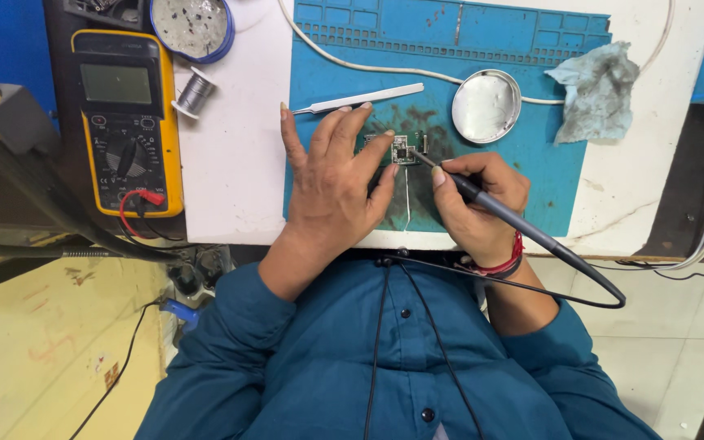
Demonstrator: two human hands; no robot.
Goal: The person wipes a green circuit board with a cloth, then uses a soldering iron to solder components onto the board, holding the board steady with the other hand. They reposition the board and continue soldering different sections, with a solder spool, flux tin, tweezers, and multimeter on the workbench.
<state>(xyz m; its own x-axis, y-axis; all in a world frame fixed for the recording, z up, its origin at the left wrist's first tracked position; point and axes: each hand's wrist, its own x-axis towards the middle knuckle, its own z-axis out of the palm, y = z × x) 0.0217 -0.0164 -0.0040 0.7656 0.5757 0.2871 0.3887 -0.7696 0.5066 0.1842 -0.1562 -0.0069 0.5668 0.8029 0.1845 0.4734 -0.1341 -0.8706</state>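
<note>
At the bottom of the frame the person's blue shirt fills the view, with thin black cords running down it. Just above, at centre, the right hand point(476, 205) is closed in a pen-like grip around a soldering iron point(499, 208), whose tip reaches up-left to a small green circuit board point(402, 148) lying on the blue work mat point(531, 163). The left hand point(332, 183) rests flat on the mat, fingers spread and gripping nothing, its forefinger and thumb touching the board's left side to steady it. The step in hand looks like soldering a point on the board; the next move would call for a steady tip on that spot while the left fingers pin the board. Beyond the hands lie metal tweezers point(360, 99) left of centre and a round metal dish point(486, 106) to the right, a crumpled cloth point(596, 85) in the upper right. In the upper left sit a yellow multimeter point(126, 122) and a spool of solder wire point(195, 92).
</note>
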